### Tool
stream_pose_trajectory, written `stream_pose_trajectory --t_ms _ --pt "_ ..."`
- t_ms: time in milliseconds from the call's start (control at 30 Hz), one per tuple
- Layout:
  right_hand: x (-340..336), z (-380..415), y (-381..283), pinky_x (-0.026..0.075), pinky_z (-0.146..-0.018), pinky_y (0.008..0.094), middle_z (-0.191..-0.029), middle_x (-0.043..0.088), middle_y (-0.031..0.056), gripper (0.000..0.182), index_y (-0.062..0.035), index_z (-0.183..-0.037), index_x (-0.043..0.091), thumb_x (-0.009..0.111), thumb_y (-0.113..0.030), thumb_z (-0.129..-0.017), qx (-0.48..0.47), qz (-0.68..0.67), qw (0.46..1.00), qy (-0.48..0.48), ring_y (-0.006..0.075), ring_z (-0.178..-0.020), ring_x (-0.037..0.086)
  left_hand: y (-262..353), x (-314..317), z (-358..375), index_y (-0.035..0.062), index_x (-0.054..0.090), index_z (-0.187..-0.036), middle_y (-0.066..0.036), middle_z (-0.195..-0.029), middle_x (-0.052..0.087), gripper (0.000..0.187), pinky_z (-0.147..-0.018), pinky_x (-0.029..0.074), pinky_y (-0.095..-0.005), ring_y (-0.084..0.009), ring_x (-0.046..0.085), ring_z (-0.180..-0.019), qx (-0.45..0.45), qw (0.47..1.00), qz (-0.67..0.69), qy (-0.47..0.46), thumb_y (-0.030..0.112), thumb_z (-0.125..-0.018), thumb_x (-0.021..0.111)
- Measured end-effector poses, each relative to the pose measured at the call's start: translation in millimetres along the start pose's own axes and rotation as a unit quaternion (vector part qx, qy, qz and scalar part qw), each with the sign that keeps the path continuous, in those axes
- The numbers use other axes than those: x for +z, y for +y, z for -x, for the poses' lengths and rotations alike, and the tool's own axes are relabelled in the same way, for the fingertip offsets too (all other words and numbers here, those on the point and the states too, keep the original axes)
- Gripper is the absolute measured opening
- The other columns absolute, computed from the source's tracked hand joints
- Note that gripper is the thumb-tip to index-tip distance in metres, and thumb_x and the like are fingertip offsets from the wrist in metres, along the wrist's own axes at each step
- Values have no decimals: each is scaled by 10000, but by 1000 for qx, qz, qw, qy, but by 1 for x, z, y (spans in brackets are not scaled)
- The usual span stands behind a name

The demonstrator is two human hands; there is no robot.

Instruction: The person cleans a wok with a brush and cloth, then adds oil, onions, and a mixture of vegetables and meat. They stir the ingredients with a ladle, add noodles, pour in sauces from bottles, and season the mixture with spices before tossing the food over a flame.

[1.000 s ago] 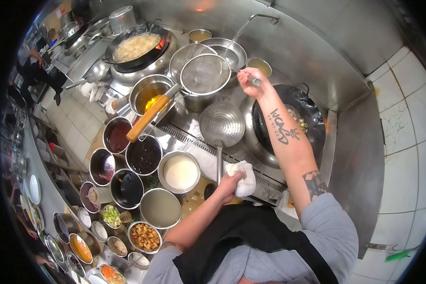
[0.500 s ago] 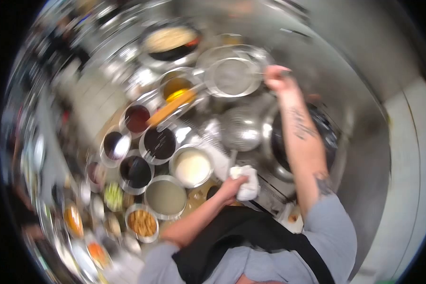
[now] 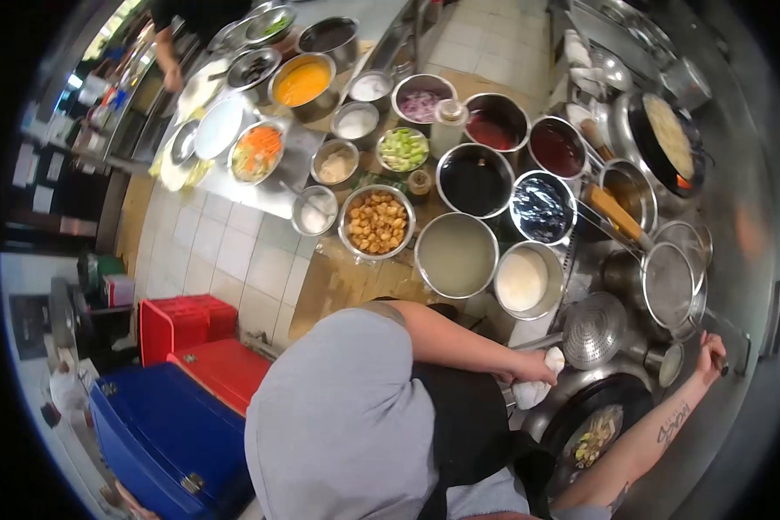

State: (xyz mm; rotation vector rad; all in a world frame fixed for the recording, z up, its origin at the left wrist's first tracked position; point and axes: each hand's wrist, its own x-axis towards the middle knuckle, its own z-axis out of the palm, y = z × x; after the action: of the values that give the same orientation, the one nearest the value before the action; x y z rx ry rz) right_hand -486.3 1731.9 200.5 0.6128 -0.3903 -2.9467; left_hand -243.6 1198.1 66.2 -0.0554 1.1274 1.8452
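Note:
My left hand (image 3: 531,367) is closed around a folded white cloth (image 3: 533,393), at the left rim of a dark wok (image 3: 572,406). Sliced vegetables and other pieces of food (image 3: 596,438) lie in the wok. A perforated metal skimmer (image 3: 594,329) rests just above it, its handle reaching towards my left hand. On the far right, my right hand (image 3: 711,357) grips the dark-ended handle of a round mesh strainer (image 3: 669,284). The strainer sits over metal pots, beside a wooden-handled utensil (image 3: 620,213). Whether the cloth wraps the wok's handle is hidden.
Pots of dark sauce (image 3: 474,180), cloudy liquid (image 3: 456,256) and creamy white liquid (image 3: 522,279) crowd the counter. Fried chunks (image 3: 377,222) fill a bowl. Behind me stand a blue cooler (image 3: 169,442) and red crates (image 3: 186,325). Another person's hand (image 3: 173,78) shows far left.
My view has swung to the left and sharpened, so the counter and coolers show. The food in the wok is now visible. Both hands keep their holds on the cloth and the strainer.

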Motion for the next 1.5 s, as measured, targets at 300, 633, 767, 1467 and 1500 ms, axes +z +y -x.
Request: stream_pose_trajectory --t_ms 300,633,767,1467,1500 --pt "-10 21 111 419 -641 364 -661 437 58 278 -43 -982 234 468 3 -838 -153 24 985 -81 177 -552 490 21 -9 12 10 587 -1175 -91 -1028 663 304 -804 556 -374 -206 666 -922 -45 997 42 -37 127 -899 642" --pt "-2 39 129 538 -500 298 -670 482 68 104 -31 -722 464 520 -22 -809 -101 12 993 -60 179 -547 515 28 -9 0 35 551 -1258 -78 -1093 642 363 -842 534 -365 -190 637 -984 -101 991 49 -68 115 -909 615" --pt "-1 45 130 483 -455 307 -656 452 62 337 -14 -1184 293 444 -59 -886 -98 -38 994 -34 173 -537 495 37 -5 4 37 536 -1261 -97 -1089 653 361 -818 562 -374 -208 665 -952 -82 995 30 -46 104 -915 614" --pt "-6 65 139 539 -477 307 -721 471 77 567 -53 -1213 88 461 82 -808 -142 16 986 -83 183 -537 522 29 -3 13 19 523 -1300 -89 -1143 646 426 -873 538 -356 -201 653 -995 -100 991 27 -89 75 -891 626" --pt "-8 64 130 549 -488 304 -704 476 70 471 -36 -1081 190 501 103 -755 -132 22 988 -82 181 -537 523 28 -2 14 18 523 -1301 -89 -1142 647 429 -874 538 -357 -203 654 -997 -102 990 33 -89 73 -889 628"
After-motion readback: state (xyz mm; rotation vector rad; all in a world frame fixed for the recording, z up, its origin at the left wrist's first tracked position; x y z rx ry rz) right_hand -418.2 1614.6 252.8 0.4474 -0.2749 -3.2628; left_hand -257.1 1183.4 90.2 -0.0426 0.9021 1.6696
